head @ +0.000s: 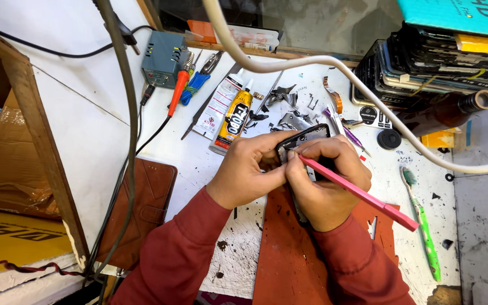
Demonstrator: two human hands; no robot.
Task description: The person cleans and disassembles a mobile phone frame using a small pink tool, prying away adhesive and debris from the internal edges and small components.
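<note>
My left hand (247, 169) grips the left edge of a dark phone body (305, 137) held over a red-brown mat (289, 254). My right hand (326, 181) lies across the phone and holds a pink rod-like tool (368, 197) like a pen. The tool's tip touches the phone's upper left part, near my left thumb. Most of the phone is hidden under both hands; only its top end shows.
Two glue tubes (230, 110), an orange-handled soldering iron (179, 90) and its grey station (162, 58) lie behind. Loose metal parts (289, 104), a green toothbrush (422, 223), a brown bottle (447, 110), stacked phones (430, 62), a brown wallet case (145, 203) and a thick white cable (334, 62) surround.
</note>
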